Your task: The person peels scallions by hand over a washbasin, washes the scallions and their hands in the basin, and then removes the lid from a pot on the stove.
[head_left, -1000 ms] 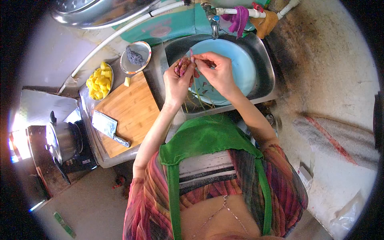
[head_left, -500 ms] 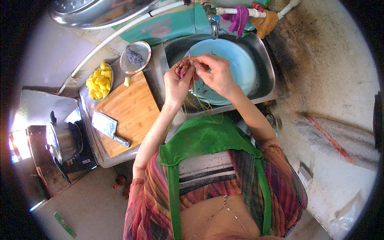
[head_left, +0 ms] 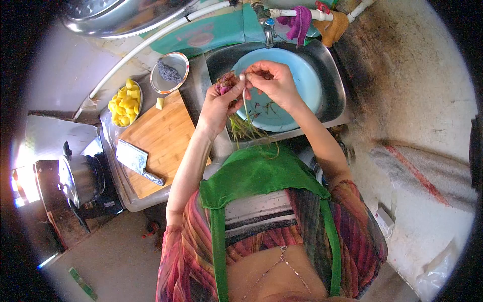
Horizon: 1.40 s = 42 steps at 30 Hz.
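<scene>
My left hand (head_left: 216, 108) is closed around a bunch of spring onions (head_left: 226, 83) with reddish-purple bulbs; their thin green stalks hang below the hand. One peeled white bulb (head_left: 242, 77) stands out between the two hands, its pale stalk running down beside my left thumb. Thumb and fingers of my right hand (head_left: 275, 83) pinch at this bulb, and some fingertips are hidden. Both hands are above the near left side of a light-blue basin (head_left: 307, 90). Dark scraps of peel and stalk lie in the basin.
The basin sits in a metal sink (head_left: 338, 75) under a tap (head_left: 269, 32). To the left are a cutting board (head_left: 176, 126) with a cleaver (head_left: 133, 156), a plate of yellow chunks (head_left: 125, 103), and a bowl (head_left: 176, 61) holding a grey scrubber. A pot (head_left: 78, 176) stands farther left.
The bunch has tilted open in my left hand, which moved slightly left. A white peeled bulb and stalk now show between my hands, and more green stalks hang in view.
</scene>
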Each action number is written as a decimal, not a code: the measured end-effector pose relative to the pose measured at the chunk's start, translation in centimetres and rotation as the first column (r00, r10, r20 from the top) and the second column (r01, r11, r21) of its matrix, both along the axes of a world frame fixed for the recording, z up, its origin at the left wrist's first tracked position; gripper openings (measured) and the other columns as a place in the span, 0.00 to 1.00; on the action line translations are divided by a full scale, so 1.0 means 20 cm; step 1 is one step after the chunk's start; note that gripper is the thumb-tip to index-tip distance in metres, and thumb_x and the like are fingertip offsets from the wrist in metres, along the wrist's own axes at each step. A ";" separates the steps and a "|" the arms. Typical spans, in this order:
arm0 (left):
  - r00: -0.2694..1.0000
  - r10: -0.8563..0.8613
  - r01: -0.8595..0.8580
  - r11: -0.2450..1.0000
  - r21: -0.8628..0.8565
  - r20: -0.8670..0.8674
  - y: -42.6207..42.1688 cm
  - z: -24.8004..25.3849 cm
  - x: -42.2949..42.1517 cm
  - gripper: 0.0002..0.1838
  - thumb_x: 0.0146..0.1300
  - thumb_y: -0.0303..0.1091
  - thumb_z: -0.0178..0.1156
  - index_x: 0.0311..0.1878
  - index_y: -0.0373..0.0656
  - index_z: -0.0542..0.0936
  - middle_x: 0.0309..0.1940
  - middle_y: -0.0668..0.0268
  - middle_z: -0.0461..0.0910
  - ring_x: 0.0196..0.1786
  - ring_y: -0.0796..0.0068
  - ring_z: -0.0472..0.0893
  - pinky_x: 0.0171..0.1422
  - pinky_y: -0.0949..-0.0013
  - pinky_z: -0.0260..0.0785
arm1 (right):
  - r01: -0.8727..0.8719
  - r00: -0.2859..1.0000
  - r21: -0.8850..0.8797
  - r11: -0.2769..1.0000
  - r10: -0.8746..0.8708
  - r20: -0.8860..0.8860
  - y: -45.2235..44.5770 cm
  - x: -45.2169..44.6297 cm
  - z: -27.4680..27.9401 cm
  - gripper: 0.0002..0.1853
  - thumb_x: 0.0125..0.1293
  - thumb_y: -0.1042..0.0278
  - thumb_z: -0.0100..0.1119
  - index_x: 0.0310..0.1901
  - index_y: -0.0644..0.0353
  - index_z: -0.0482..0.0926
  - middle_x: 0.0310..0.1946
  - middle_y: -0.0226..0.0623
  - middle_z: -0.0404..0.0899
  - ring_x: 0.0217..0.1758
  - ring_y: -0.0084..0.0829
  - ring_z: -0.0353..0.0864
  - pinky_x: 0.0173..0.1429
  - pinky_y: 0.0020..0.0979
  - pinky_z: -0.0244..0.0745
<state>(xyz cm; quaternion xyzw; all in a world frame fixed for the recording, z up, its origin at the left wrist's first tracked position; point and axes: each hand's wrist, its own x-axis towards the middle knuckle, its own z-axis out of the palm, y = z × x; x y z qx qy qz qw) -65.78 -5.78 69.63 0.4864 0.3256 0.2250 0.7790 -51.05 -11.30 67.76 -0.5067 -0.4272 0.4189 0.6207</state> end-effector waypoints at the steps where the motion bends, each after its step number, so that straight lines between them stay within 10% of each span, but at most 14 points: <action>1: 1.000 -0.002 0.002 1.000 0.000 0.001 0.00 -0.01 0.00 0.07 0.61 0.38 0.58 0.32 0.46 0.78 0.20 0.74 0.74 0.19 0.89 0.64 0.21 0.83 0.48 | 0.002 1.000 0.000 1.000 -0.002 0.001 0.00 0.00 0.00 0.03 0.58 0.75 0.56 0.32 0.66 0.77 0.26 0.29 0.78 0.26 0.17 0.76 0.32 0.19 0.71; 31: 0.992 -0.090 0.097 0.992 -0.085 0.090 0.03 -0.03 -0.01 0.09 0.62 0.41 0.57 0.39 0.46 0.74 0.22 0.73 0.73 0.18 0.88 0.64 0.18 0.83 0.45 | -0.103 0.987 0.048 0.994 0.108 -0.117 -0.03 0.00 0.02 0.05 0.59 0.71 0.58 0.34 0.63 0.78 0.25 0.28 0.78 0.23 0.17 0.74 0.26 0.20 0.70; 34: 0.995 -0.054 0.063 0.992 -0.107 0.081 0.01 0.00 0.01 0.09 0.60 0.39 0.58 0.39 0.46 0.74 0.23 0.72 0.73 0.19 0.87 0.64 0.18 0.82 0.45 | 0.068 0.994 0.074 0.995 -0.074 0.079 -0.02 -0.03 -0.01 0.07 0.55 0.71 0.61 0.33 0.63 0.77 0.25 0.30 0.79 0.22 0.23 0.77 0.30 0.25 0.72; 36: 1.000 0.024 -0.023 0.996 -0.086 0.010 0.00 0.02 0.02 0.09 0.57 0.36 0.62 0.38 0.44 0.76 0.21 0.71 0.72 0.21 0.84 0.68 0.19 0.83 0.48 | 0.216 0.689 0.311 0.925 -0.370 0.623 -0.03 -0.03 0.03 0.08 0.49 0.70 0.63 0.31 0.62 0.76 0.23 0.34 0.78 0.23 0.29 0.78 0.31 0.29 0.72; 42: 0.992 -0.062 0.070 0.995 -0.076 0.107 0.04 -0.05 0.01 0.06 0.60 0.35 0.59 0.36 0.46 0.74 0.23 0.71 0.73 0.19 0.85 0.66 0.19 0.82 0.49 | 0.090 0.894 0.101 0.991 -0.125 0.431 -0.03 0.01 0.04 0.06 0.53 0.72 0.59 0.31 0.63 0.76 0.23 0.30 0.76 0.22 0.22 0.73 0.28 0.25 0.69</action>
